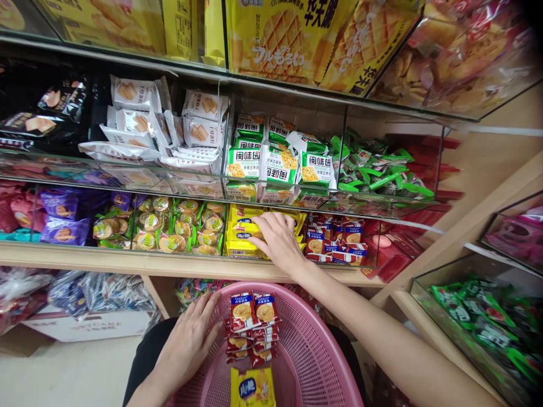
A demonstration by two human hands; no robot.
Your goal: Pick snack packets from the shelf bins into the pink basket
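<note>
My right hand (280, 243) reaches into a shelf bin and lies over the yellow snack packets (244, 230) there, thumb and fingers apart. Its fingertips touch the packets, and I see nothing gripped. My left hand (189, 333) rests with stretched fingers on the left rim of a pink plastic basket (314, 333), holding nothing. Inside the basket, small red-and-blue biscuit packets (253, 312) are stacked in two columns. One yellow packet (253, 387) lies nearer to me, cut off by the lower picture edge.
Green-capped biscuit packets (173, 226) lie left of the yellow ones, and red-and-blue packets (337, 240) fill the bin to the right. A clear shelf front (271, 195) runs just above my right hand. Another bin (479, 316) with green packets stands at right.
</note>
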